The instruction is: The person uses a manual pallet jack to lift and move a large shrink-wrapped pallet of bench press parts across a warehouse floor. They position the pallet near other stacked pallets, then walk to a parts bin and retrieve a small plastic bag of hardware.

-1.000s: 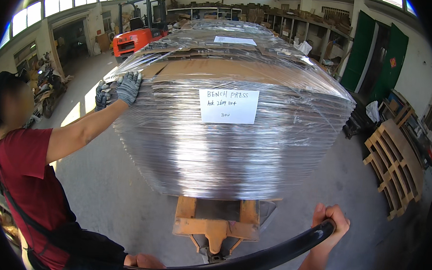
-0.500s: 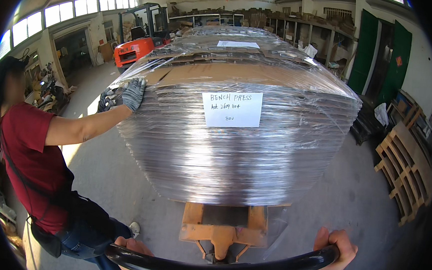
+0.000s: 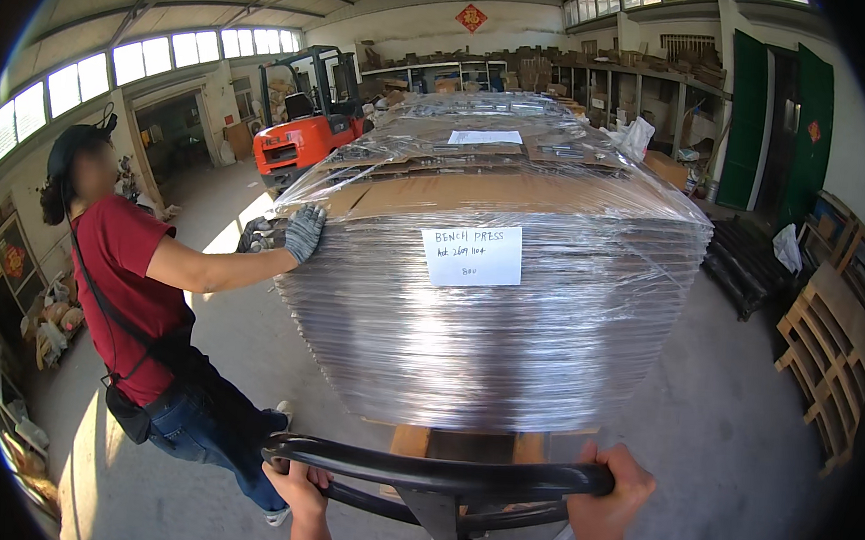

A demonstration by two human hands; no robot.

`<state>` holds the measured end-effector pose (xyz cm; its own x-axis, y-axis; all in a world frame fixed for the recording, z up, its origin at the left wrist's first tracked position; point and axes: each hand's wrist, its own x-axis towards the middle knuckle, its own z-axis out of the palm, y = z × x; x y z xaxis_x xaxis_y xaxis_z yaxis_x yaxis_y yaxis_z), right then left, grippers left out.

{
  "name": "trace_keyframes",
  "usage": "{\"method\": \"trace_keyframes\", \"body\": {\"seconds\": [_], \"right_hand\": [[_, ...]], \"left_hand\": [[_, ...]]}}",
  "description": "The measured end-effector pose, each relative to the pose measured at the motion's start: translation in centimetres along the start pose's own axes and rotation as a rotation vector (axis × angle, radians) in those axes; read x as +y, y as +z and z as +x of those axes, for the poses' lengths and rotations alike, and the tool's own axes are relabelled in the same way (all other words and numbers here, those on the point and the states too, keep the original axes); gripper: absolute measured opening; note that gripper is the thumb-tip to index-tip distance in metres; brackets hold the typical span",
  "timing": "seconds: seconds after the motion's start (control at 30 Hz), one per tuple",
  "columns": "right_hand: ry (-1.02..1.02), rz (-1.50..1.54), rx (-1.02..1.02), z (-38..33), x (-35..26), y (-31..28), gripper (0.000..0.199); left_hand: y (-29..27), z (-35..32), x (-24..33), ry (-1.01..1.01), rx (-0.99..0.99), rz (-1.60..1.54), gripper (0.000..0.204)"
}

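Far left: a co-worker (image 3: pixel 132 269) in a maroon top and dark cap is standing beside the load, arm reaching out, a grey-gloved hand (image 3: pixel 305 232) resting against the stack's near left corner. Behind, a red-orange forklift (image 3: pixel 296 147) is standing on the floor. Lower centre: the wearer's left hand (image 3: pixel 299 485) is gripping the left end of a black looped handle (image 3: pixel 453 475), fingers curled. Beyond the handle, a tall film-wrapped stack (image 3: pixel 547 348) of flat layers is sitting squarely ahead at centre, cardboard showing on top, a white sheet (image 3: pixel 472 256) hanging on its near face; a yellow-orange pallet jack (image 3: pixel 408 441) is showing beneath. The right hand (image 3: pixel 613 483) is gripping the handle's right end, fist wrapped round the bar. Further right, a black bundle (image 3: pixel 749 267) is lying on the floor, green doors (image 3: pixel 812 126) are standing behind it, and a wooden pallet (image 3: pixel 849 311) is leaning at the edge.
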<state>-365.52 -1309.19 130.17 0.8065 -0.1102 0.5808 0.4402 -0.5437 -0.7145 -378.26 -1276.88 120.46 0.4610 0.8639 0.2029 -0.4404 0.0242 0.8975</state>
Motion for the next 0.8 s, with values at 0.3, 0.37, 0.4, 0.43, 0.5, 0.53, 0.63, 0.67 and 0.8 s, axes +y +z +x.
{"method": "trace_keyframes", "body": {"seconds": [0.3,0.37,0.4,0.43,0.5,0.53,0.63,0.67,0.8], "right_hand": [[-0.104,-0.052,0.084,-0.4,1.6,1.2,0.031],[-0.143,-0.056,0.148,-0.4,1.6,1.3,0.033],[-0.102,-0.086,0.134,-0.3,1.6,1.4,0.034],[-0.086,-0.082,0.159,-0.3,1.7,1.5,0.035],[-0.128,-0.101,0.171,-0.1,2.0,1.8,0.034],[-0.189,-0.091,0.213,-0.1,2.2,1.9,0.034],[-0.130,-0.142,0.181,-0.2,2.8,2.0,0.034],[-0.105,-0.150,0.162,-0.3,2.9,1.8,0.033],[-0.127,-0.103,0.137,-0.1,3.0,1.9,0.033]], "left_hand": [[1.4,0.1,-0.6,0.033,0.011,0.098,0.032],[1.4,-0.2,-0.6,0.023,-0.008,0.115,0.030],[1.5,-0.3,-0.6,0.037,-0.040,0.110,0.030],[1.5,-0.3,-0.7,0.038,-0.053,0.138,0.027],[1.6,-0.2,-1.1,0.023,-0.009,0.117,0.023],[1.6,-0.2,-1.3,-0.037,0.027,0.149,0.022],[1.6,-0.3,-1.8,0.038,-0.011,0.177,0.034],[1.6,-0.4,-1.9,0.064,-0.023,0.168,0.033],[1.5,-0.4,-1.8,0.057,0.024,0.191,0.032]]}}
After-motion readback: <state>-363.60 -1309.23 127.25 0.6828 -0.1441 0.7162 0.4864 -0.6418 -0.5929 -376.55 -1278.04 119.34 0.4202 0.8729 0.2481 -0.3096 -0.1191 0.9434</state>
